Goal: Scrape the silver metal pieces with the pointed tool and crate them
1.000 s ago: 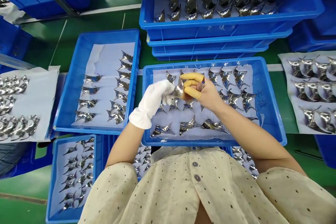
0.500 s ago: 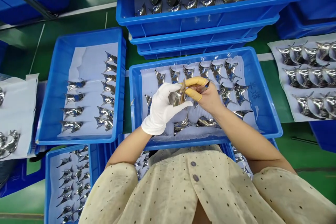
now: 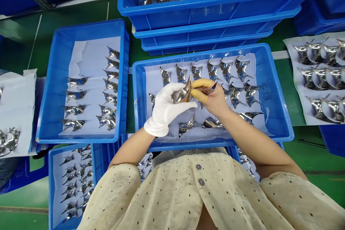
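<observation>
Fingers of your white-gloved left hand (image 3: 163, 109): curled around one shiny metal piece (image 3: 182, 95), above the near blue tray (image 3: 280, 116). Your right hand (image 3: 215, 97): yellow-covered fingertips (image 3: 199, 96) at the piece's right side; whether they grip it, cannot tell.

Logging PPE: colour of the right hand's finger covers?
Yellow finger covers on the right hand; shows best in the head view.
</observation>
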A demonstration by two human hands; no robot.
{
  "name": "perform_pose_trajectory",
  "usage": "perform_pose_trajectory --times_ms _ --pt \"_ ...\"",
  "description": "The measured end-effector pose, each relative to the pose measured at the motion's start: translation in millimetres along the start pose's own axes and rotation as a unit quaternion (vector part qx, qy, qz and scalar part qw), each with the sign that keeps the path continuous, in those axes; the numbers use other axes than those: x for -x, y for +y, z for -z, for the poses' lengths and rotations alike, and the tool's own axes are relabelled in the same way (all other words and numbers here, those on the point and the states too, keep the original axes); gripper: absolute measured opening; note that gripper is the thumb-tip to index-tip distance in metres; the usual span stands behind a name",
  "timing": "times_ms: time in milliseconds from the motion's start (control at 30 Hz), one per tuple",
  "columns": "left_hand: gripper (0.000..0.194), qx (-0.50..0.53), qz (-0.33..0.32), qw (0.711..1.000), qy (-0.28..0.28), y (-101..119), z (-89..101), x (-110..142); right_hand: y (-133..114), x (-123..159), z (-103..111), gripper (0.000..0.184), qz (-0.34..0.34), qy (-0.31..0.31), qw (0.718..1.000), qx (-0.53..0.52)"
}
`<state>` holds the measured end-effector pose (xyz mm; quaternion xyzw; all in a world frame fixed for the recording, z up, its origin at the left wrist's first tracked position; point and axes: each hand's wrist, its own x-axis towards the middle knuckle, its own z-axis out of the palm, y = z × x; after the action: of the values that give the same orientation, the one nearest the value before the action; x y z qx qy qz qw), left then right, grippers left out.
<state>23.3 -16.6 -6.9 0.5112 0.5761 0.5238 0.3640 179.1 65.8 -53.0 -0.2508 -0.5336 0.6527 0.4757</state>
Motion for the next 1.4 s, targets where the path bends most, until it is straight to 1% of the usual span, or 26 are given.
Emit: perform_pose_trajectory --times_ms 133,167,233,300,367,400,467,533,600,633,667,700,767,800,867,900,967,1033,1100,1200,1267,1333,1400 --pt "0.053 0.026 0.006 1.0 0.005 -0.5 0.9 0.2 0.3 1.3 -1.4 0.027 0.017 -0.012 0.999 -0.025" --pt "0.051 0.029 -0.008 1.0 0.005 -1.8 1.4 -0.7 0.3 1.7 -1.7 0.025 0.021 -0.015 0.999 -0.031" --pt "0.044 0.025 -0.057 0.998 0.006 -5.6 2.9 -3.6 0.2 2.2 -2.1 0.021 0.029 -0.02 0.999 -0.04" --pt "0.033 0.014 -0.111 0.994 0.007 -9.8 4.6 -6.5 0.1 2.4 -2.6 0.021 0.037 -0.023 0.998 -0.048" --pt "0.025 0.013 -0.144 0.989 0.011 -12.5 5.7 -7.9 0.8 2.2 -3.1 0.023 0.04 -0.021 0.998 -0.046" --pt "0.023 0.015 -0.149 0.989 0.013 -13.2 5.8 -7.7 1.6 2.1 -3.4 0.025 0.037 -0.019 0.998 -0.041" --pt "0.027 0.021 -0.147 0.989 0.021 -13.3 5.1 -5.7 3.8 2.2 -3.7 0.028 0.033 -0.011 0.999 -0.029" --pt "0.03 0.015 -0.125 0.992 0.026 -12.8 3.8 -2.8 5.8 3.3 -3.9 0.031 0.036 -0.004 0.999 -0.017" --pt "0.028 -0.018 -0.11 0.993 0.034 -12.9 2.7 -0.8 5.9 6.0 -4.4 0.032 0.041 0.009 0.999 -0.003" --pt "0.028 -0.046 -0.12 0.991 0.044 -13.4 2.4 -0.5 4.9 7.8 -5.0 0.032 0.04 0.013 0.999 0.005" --pt "0.029 -0.08 -0.148 0.984 0.06 -14.3 2.2 -0.7 3.2 9.7 -6.0 0.032 0.036 0.015 0.999 0.014" --pt "0.03 -0.115 -0.193 0.971 0.081 -15.6 2.0 -1.4 0.9 11.6 -7.6 0.034 0.031 0.015 0.999 0.024" --pt "0.028 -0.182 -0.299 0.929 0.119 -18.7 1.5 -2.9 -4.8 14.6 -12.4 0.041 0.024 0.016 0.999 0.039" --pt "0.025 -0.214 -0.341 0.906 0.129 -20.4 0.9 -3.4 -7.6 15.4 -15.4 0.044 0.02 0.016 0.999 0.043" --pt "0.019 -0.267 -0.388 0.872 0.133 -23.1 -0.7 -3.4 -12.1 15.5 -21.2 0.047 0.016 0.02 0.999 0.042" --pt "0.018 -0.284 -0.395 0.863 0.134 -23.8 -1.6 -2.9 -13.5 14.9 -23.6 0.046 0.015 0.017 0.999 0.038" --pt "0.022 -0.292 -0.393 0.861 0.137 -23.7 -3.4 -1.9 -14.6 13.7 -25.8 0.042 0.024 0.007 0.999 0.032" --pt "0.029 -0.272 -0.381 0.872 0.142 -21.9 -4.5 -1.4 -14.0 13.3 -24.7 0.037 0.046 -0.006 0.998 0.031" --pt "0.033 -0.25 -0.369 0.883 0.146 -19.0 -4.8 -1.6 -12.7 13.9 -21.9 0.036 0.054 -0.026 0.998 0.035" --pt "0.035 -0.247 -0.352 0.888 0.16 -15.0 -4.1 -2.3 -10.6 15.0 -18.8 0.04 0.02 -0.055 0.998 0.031" --pt "0.037 -0.255 -0.348 0.886 0.173 -13.4 -3.3 -2.5 -9.1 14.6 -18.7 0.043 0.0 -0.048 0.999 0.009" --pt "0.037 -0.261 -0.356 0.88 0.174 -13.2 -2.6 -2.3 -7.1 13.2 -19.3 0.042 -0.004 -0.039 0.999 -0.021" --pt "0.034 -0.262 -0.369 0.877 0.163 -14.4 -2.0 -1.4 -5.0 11.3 -19.7 0.037 0.007 -0.04 0.998 -0.043"
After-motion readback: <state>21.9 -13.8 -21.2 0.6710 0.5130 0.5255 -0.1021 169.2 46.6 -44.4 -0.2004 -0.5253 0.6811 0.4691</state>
